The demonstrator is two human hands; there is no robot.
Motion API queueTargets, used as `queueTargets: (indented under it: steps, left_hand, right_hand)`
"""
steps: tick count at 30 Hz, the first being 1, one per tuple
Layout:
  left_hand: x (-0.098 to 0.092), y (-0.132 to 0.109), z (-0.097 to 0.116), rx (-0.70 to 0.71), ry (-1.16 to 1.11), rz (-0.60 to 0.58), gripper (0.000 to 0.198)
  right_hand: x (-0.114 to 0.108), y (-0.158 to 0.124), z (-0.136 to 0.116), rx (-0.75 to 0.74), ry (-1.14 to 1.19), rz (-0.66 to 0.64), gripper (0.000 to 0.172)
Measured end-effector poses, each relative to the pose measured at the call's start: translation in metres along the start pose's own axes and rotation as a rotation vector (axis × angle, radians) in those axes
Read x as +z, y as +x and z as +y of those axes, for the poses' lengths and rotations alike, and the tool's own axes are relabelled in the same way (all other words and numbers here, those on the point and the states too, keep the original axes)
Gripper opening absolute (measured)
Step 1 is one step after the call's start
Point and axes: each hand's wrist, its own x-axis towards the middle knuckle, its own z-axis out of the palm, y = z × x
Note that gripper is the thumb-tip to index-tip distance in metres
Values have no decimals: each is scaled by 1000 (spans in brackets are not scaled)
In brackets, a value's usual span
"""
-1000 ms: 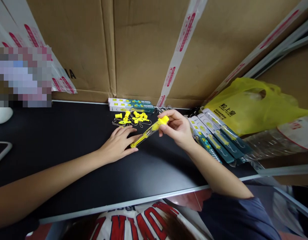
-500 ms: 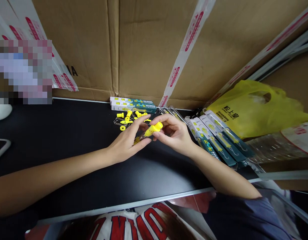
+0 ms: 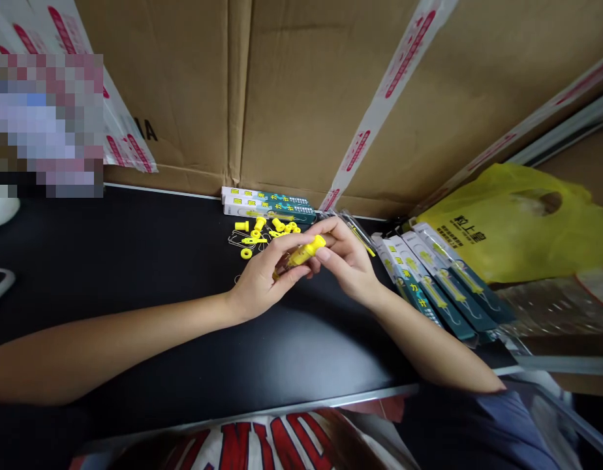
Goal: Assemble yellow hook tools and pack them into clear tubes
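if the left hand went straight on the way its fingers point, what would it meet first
Probably the right hand, which is just ahead of the left hand, at the yellow end of the tube that both hold; depth is unclear, so the two hands may already touch.

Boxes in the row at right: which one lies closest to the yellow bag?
The rightmost box, directly beside the yellow bag; the others in that row all lie further left.

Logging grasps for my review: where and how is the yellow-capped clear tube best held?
Likely around the slim barrel of the clear tube, coming from the left with the left hand: it slants, with its yellow cap at the right hand, leaving that flared end for a fingertip pinch.
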Motion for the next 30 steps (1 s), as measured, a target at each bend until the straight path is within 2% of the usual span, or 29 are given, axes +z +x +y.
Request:
queueTargets:
  steps: [6, 11, 16, 30]
  left_hand:
    - [2, -1, 0, -24, -13, 16, 45]
    - [0, -2, 0, 1, 38, 7, 43]
    - [0, -2, -1, 41, 7, 25, 40]
    - [1, -4, -3, 11, -11, 50, 40]
  right_hand:
    - [1, 1, -7, 29, -8, -13, 20]
    - [1, 3, -11, 82, -3, -2, 29]
    - [2, 3, -10, 69, 10, 5, 28]
    - [-6, 2, -1, 2, -5, 67, 22]
